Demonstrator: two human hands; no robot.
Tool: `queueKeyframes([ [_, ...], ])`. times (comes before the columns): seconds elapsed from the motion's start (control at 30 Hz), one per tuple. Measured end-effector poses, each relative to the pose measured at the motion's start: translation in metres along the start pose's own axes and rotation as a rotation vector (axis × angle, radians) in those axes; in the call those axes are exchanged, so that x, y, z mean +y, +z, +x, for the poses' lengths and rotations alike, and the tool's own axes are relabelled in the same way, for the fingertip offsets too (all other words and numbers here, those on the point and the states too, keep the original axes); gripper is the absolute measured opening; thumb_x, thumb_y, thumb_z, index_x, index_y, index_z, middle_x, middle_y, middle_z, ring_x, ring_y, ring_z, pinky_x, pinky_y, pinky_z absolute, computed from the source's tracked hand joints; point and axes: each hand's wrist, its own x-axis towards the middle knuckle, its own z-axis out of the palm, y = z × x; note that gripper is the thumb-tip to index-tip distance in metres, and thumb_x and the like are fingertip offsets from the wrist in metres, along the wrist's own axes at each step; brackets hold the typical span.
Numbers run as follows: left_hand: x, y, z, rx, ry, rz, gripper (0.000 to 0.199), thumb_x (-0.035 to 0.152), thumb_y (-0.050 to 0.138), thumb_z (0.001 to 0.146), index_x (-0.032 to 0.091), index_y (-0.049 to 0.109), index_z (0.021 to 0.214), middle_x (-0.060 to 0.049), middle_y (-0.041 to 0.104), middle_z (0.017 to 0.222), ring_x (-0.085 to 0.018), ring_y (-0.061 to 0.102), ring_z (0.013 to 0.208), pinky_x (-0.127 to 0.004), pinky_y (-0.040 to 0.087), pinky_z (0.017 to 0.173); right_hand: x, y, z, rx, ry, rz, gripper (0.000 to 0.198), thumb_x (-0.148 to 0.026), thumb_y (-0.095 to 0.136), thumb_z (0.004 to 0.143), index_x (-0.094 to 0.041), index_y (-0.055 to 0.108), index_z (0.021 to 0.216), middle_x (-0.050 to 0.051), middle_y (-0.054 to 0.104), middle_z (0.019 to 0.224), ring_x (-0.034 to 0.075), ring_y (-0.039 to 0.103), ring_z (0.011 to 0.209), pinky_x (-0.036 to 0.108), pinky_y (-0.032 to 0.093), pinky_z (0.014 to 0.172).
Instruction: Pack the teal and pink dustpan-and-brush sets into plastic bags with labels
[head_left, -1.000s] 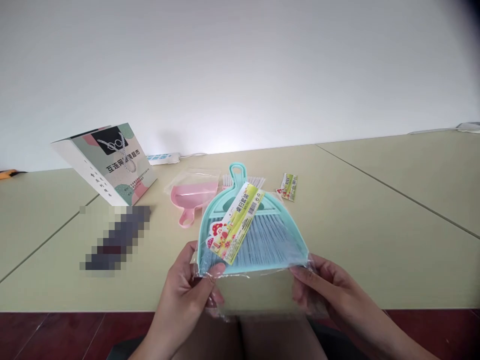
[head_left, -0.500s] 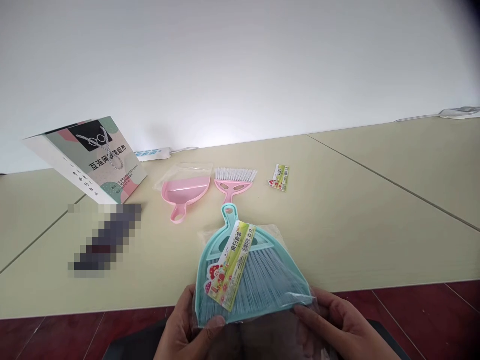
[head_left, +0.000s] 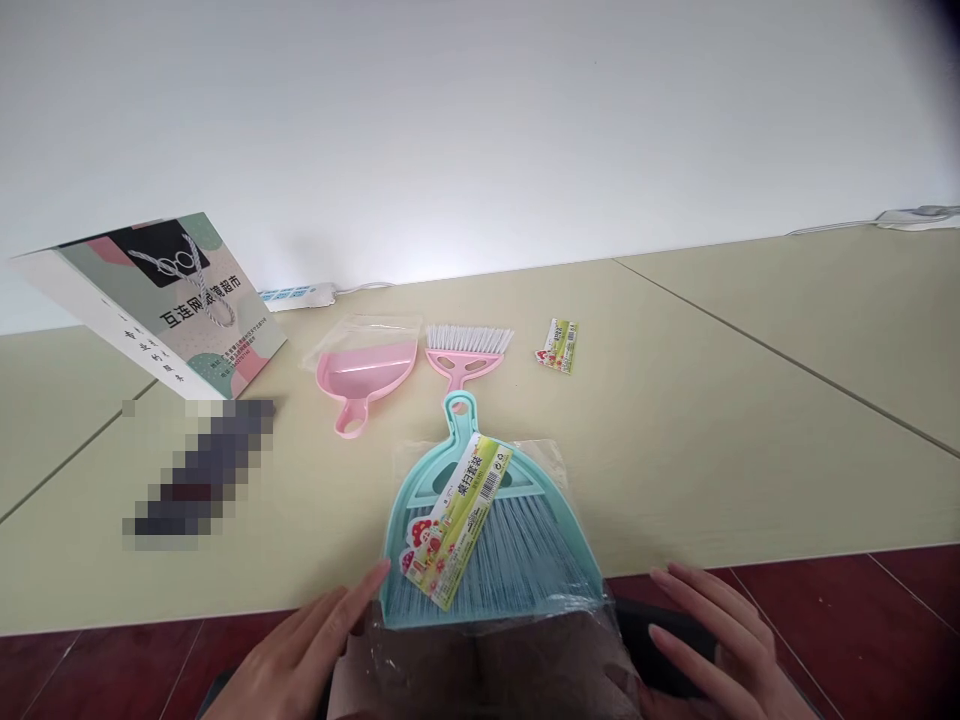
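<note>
A teal dustpan and a matching brush with grey-blue bristles lie nested in a clear plastic bag. They rest at the table's front edge, handle pointing away from me, and the loose end of the bag hangs toward me. A printed card lies slanted over the bristles. My left hand is open, its index fingertip at the dustpan's left rim. To the right, my right hand is open with fingers spread, apart from the dustpan's rim; its lower part is near the bag.
Behind lie a pink dustpan partly in clear plastic, a pink brush and another printed card. A paper bag stands at the left, near a blurred-out dark object. Power strips lie along the wall.
Both hands have let go of the bagged teal set and moved outward from its sides. The set now lies slightly farther left in view. The view has shifted a little.
</note>
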Motion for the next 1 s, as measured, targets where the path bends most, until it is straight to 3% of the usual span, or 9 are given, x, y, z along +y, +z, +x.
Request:
queueKeyframes([
  [0.13,0.003,0.012,0.011,0.169,0.283,0.266,0.057,0.018,0.058,0.081,0.036,0.045,0.133,0.0,0.063,0.077,-0.011,0.059,0.061,-0.017,0.048,0.056,-0.005,0.007,0.031,-0.095,-0.084,-0.007,0.045,-0.022,0.066,0.076,-0.032,0.056,0.119,0.005,0.065,0.115,0.023,0.06,0.106,0.041,0.042,0.097],
  [0.2,0.008,0.016,0.019,0.277,0.36,0.248,0.045,0.017,0.058,0.082,0.029,0.055,0.125,-0.001,0.058,0.072,-0.011,0.055,0.06,-0.018,0.046,0.054,-0.009,0.009,0.046,-0.061,-0.06,0.1,0.034,-0.017,0.062,0.078,-0.029,0.061,0.11,0.004,0.068,0.106,0.021,0.063,0.099,0.042,0.042,0.097],
  [0.33,0.021,0.021,0.034,0.347,0.256,0.155,0.013,0.018,0.054,0.084,0.021,0.066,0.089,-0.003,0.055,0.072,-0.013,0.054,0.063,-0.02,0.046,0.055,-0.018,0.015,0.065,0.055,0.051,0.159,0.017,-0.009,0.056,0.079,-0.025,0.059,0.083,0.002,0.069,0.086,0.017,0.065,0.078,0.038,0.046,0.083],
  [0.43,0.027,0.021,0.045,0.324,0.064,0.117,0.02,0.025,0.051,0.086,0.02,0.054,0.067,-0.001,0.053,0.066,-0.012,0.054,0.058,-0.021,0.045,0.052,-0.025,0.022,0.07,0.111,0.184,0.094,0.011,-0.016,0.058,0.08,-0.024,0.053,0.086,0.001,0.066,0.077,0.018,0.063,0.071,0.035,0.046,0.07],
  [0.53,0.029,0.016,0.054,0.271,-0.109,0.059,0.014,0.036,0.05,0.085,0.023,0.051,0.084,0.004,0.05,0.06,-0.012,0.052,0.047,-0.022,0.041,0.047,-0.029,0.024,0.075,0.101,0.287,0.035,0.018,-0.027,0.054,0.084,-0.022,0.05,0.102,0.005,0.065,0.083,0.021,0.062,0.075,0.034,0.048,0.066],
  [0.63,0.03,0.009,0.06,0.171,-0.22,-0.008,0.035,0.042,0.045,0.086,0.023,0.04,0.115,0.007,0.05,0.058,-0.015,0.053,0.046,-0.024,0.042,0.049,-0.032,0.021,0.08,0.024,0.308,0.014,0.022,-0.027,0.047,0.087,-0.021,0.048,0.108,0.007,0.064,0.087,0.022,0.062,0.078,0.034,0.048,0.065],
  [0.73,0.032,0.004,0.063,0.093,-0.263,-0.091,0.045,0.043,0.043,0.087,0.021,0.034,0.126,0.008,0.047,0.056,-0.016,0.052,0.048,-0.024,0.04,0.051,-0.034,0.019,0.085,-0.025,0.295,0.007,0.024,-0.025,0.044,0.088,-0.02,0.046,0.111,0.007,0.064,0.089,0.021,0.062,0.076,0.034,0.049,0.064],
  [0.87,0.04,0.008,0.063,0.173,-0.315,-0.212,0.054,0.042,0.044,0.086,0.022,0.03,0.134,0.009,0.041,0.054,-0.015,0.045,0.046,-0.024,0.036,0.05,-0.037,0.025,0.087,-0.022,0.358,0.09,0.024,-0.027,0.044,0.09,-0.021,0.044,0.112,0.009,0.063,0.096,0.022,0.062,0.08,0.035,0.051,0.066],
  [1.0,0.045,0.015,0.058,0.324,-0.295,-0.296,0.052,0.039,0.044,0.087,0.021,0.03,0.133,0.008,0.04,0.055,-0.013,0.043,0.047,-0.023,0.035,0.051,-0.039,0.03,0.087,0.058,0.494,0.353,0.021,-0.024,0.043,0.091,-0.023,0.04,0.112,0.007,0.059,0.094,0.018,0.061,0.08,0.029,0.052,0.062],
])
